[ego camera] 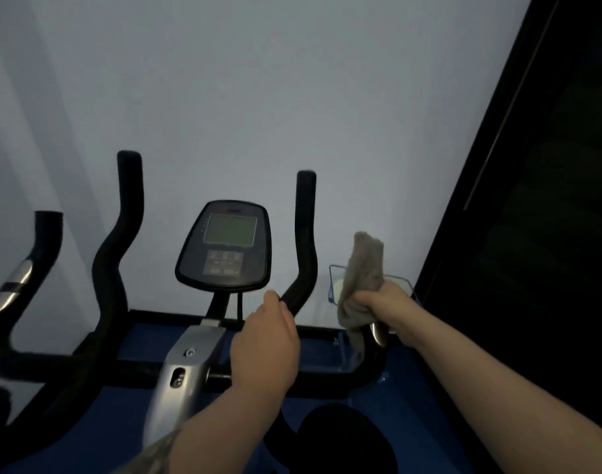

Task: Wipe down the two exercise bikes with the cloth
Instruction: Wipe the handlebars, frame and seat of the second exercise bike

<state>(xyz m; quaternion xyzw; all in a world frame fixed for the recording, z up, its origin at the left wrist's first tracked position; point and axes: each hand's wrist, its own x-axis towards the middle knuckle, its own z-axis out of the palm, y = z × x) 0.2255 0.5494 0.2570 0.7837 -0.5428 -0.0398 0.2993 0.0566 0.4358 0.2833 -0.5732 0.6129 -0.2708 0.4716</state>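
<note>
The left hand (265,343) reaches forward, fingers curled around the black foam handlebar (304,241) of the black-and-silver exercise bike (190,364). The right hand (383,299) clenches the crumpled grey-brown cloth (364,268) against the right handlebar end; cloth bunches above and below the fist. A blue floor (412,405) meets a pale wall (292,97).

Surroundings: wall, floor, dark panel, clear holder.

Pale grey-white wall (258,97) fills the upper view, plain, dim light. Blue floor (429,405) below, meeting the wall along a dark strip (162,314). Tall dark panel (549,234) at right, leaning across the view, with a thin light line along its length. Clear, blue-edged holder (333,278) near the wall's base; a pale round item inside, too blurred to identify.
</note>
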